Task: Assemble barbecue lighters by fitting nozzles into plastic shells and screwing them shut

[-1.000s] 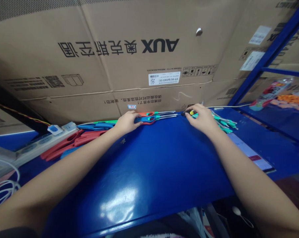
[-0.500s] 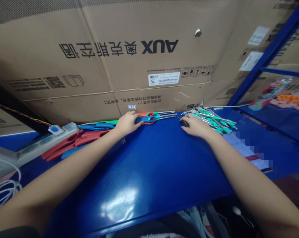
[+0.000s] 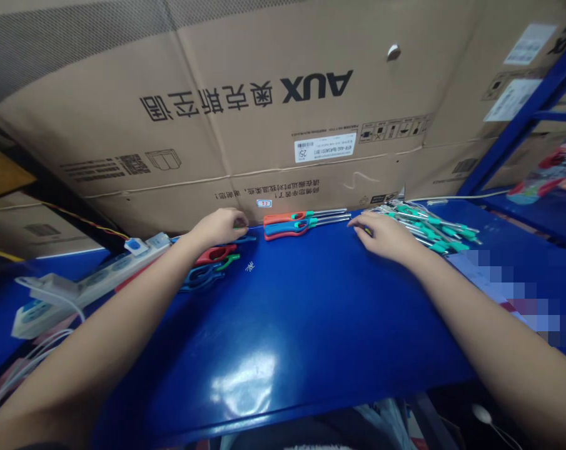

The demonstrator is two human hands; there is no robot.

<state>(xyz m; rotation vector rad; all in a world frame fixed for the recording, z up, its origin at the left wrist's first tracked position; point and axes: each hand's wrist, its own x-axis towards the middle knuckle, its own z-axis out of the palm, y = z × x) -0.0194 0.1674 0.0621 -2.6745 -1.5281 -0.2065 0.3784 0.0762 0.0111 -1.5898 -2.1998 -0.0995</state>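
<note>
My left hand (image 3: 219,227) hovers at the back of the table over loose lighter handle shells (image 3: 202,275) in blue, red and green. Its fingers curl apart from the thumb, and I see nothing held. Between my hands, long-nosed lighters (image 3: 287,229) with red, orange and blue handles lie side by side against the cardboard, their metal tubes pointing right. My right hand (image 3: 386,236) is closed around a small black-and-yellow screwdriver (image 3: 368,231), mostly covered by the fingers. Just beyond that hand lies a heap of metal lighter tubes with green ends (image 3: 433,228).
A large cardboard sheet (image 3: 245,144) stands along the back of the blue table (image 3: 301,312). At left lie a white power strip (image 3: 95,284) and cables. A blue metal post (image 3: 512,131) rises at right, with a plastic bottle (image 3: 548,172) beyond it.
My left hand has let go of the lighters and moved left to the handle shells. My right hand keeps the screwdriver near the tube tips. The view has shifted slightly.
</note>
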